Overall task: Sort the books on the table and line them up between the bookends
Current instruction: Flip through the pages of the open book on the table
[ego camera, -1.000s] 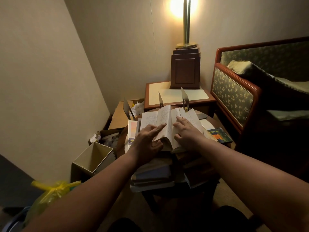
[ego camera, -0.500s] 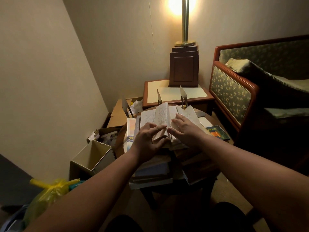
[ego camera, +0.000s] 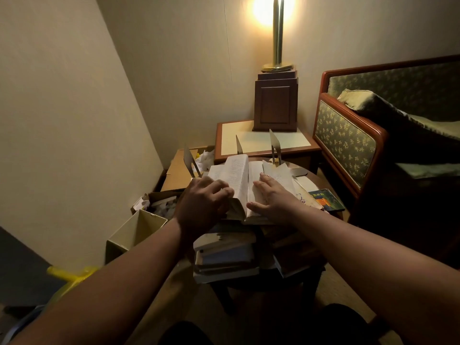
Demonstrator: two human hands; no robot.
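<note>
An open, worn book lies on top of a heap of books on a small round dark table. My left hand curls over the book's left side and pinches a lifted bunch of pages. My right hand rests flat with spread fingers on the right-hand pages. Three thin metal bookends stand behind the book: one at the left, one in the middle, one at the right. A green-covered book lies at the table's right edge.
Behind stands a side table with a wooden box and a lit brass lamp. A patterned sofa is close on the right. On the floor at left are an open white box, cardboard and a yellow bag.
My left hand has pulled back from flat on the page to a curled grip on a bunch of pages, which now stands more upright. My right hand stays pressed on the right pages.
</note>
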